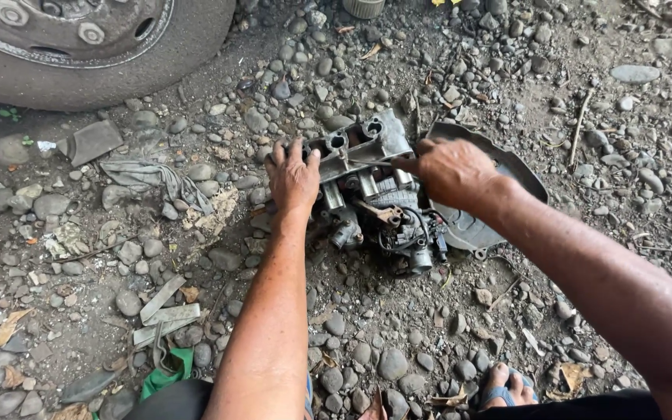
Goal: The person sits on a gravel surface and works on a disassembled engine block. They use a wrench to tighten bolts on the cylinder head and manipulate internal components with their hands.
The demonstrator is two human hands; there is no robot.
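A greasy metal engine part point(367, 187), grey with round ports on top and black hoses and fittings below, lies on stony dirt at the centre. My left hand point(292, 177) grips its left end, fingers curled over the upper edge. My right hand point(449, 169) is closed on its right end, pressing at the top edge. A dark curved metal cover point(499, 175) lies under and behind the part on the right side, partly hidden by my right forearm.
A large vehicle tyre and wheel point(79, 47) fill the top left. A grey rag point(149, 177) lies left of the part. Flat metal strips point(166, 309) and a green scrap point(166, 373) sit lower left. My sandalled foot point(507, 386) is at the bottom.
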